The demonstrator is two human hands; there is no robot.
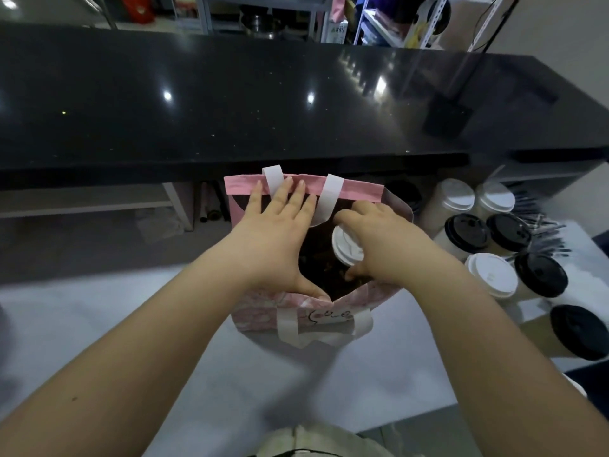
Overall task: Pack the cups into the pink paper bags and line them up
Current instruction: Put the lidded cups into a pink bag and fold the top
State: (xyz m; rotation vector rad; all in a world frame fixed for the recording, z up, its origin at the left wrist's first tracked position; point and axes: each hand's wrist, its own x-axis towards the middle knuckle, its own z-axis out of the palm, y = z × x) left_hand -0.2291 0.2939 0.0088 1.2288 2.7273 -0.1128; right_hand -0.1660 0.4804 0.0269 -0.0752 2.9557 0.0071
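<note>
Gripping the white-lidded cup (pixel 346 247) with curled fingers, your right hand (pixel 379 239) was inside the pink paper bag (pixel 263 311). Straight fingers of your left hand (pixel 280 232) pressed its far rim open. You needed to set the cup down upright.

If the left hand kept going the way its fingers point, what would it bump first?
The pink bag's far rim, beside a white handle. The straight fingers of the left hand seem to be touching it; behind stands the black counter, though depth is unclear.
</note>
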